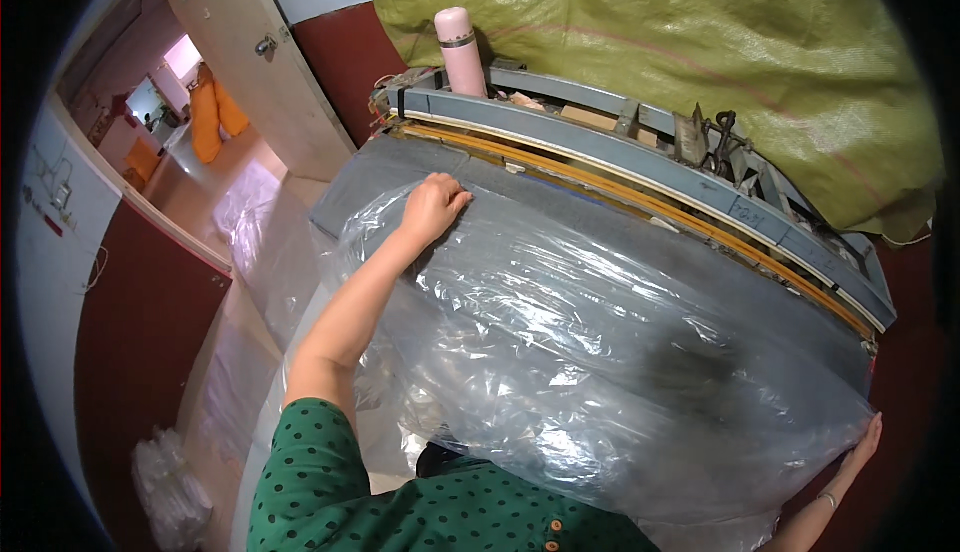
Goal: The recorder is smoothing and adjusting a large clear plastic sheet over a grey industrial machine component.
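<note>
My left hand (435, 209) is clenching the plastic sheet (540, 337) at far left; my right hand (864, 446) is touching its right end, grip unclear. It is covering the grey worktop (398, 157), likely handling light, limp, slippery; best held by edges.

In front of me is a broad gray table (390, 164), most of it covered by 1 wrinkled, shiny see-through plastic sheet (560, 352), with the gray top showing along the far side and at the far left corner. Along the table's far edge I have a gray metal frame (520, 120) with a long yellow-orange strip (590, 187) on its near side, 1 upright pink bottle (464, 57), its base hidden by the front bar, and a dark metal clamp (722, 142). To my left, a bunched plastic bundle (172, 487) rests on the pale floor (238, 314).
</note>
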Motion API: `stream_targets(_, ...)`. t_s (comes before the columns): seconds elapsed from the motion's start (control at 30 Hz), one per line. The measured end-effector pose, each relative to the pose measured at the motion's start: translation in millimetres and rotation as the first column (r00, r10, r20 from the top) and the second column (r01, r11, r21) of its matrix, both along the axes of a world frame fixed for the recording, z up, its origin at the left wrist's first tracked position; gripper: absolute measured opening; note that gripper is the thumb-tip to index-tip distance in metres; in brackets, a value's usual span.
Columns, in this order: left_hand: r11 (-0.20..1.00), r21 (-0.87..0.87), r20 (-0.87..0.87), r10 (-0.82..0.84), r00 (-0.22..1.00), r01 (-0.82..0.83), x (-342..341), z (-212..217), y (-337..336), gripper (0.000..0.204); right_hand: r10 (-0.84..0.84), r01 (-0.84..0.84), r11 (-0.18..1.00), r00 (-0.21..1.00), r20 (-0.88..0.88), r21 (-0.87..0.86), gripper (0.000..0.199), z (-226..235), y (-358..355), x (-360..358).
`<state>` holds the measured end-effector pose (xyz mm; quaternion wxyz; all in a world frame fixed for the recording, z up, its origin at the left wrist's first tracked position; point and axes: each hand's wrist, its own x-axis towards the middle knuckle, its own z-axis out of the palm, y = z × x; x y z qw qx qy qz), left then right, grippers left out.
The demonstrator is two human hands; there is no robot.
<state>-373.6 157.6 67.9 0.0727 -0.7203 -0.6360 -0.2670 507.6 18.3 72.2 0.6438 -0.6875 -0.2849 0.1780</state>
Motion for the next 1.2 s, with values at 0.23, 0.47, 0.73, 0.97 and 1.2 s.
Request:
stream_targets(0.23, 0.988, -0.089, 0.338, 0.152, 0.929, -0.129, -9, -12, 12, 0.010, -0.045, 0.056, 0.990, 0.996, -0.083, 0.126, 0.042, 31, -53, 4)
stream_targets(0.47, 0.999, 0.030, -0.038, 0.033, 0.999, -0.031, 7, 10, 26, 0.009, 0.042, -0.042, 0.998, 0.999, -0.002, 0.048, 0.034, -2, -44, 67)
stream_targets(0.73, 0.902, 0.233, 0.714, 0.095, 0.693, -0.363, -27, 5, 53, 0.016, -0.267, 0.316, 0.947, 0.671, 0.692, 0.058, 0.017, -18, 113, -27)
stream_targets(0.97, 0.928, 0.188, 0.768, 0.065, 0.637, -0.321, -99, -63, 112, 0.015, -0.220, 0.158, 0.964, 0.927, 0.305, 0.214, 0.017, -60, 191, -52)
stream_targets(1.2, 0.927, 0.247, 0.798, -0.031, 0.602, -0.281, -82, -57, 129, 0.018, -0.301, 0.243, 0.943, 0.914, 0.273, 0.226, 0.016, -51, 195, -61)
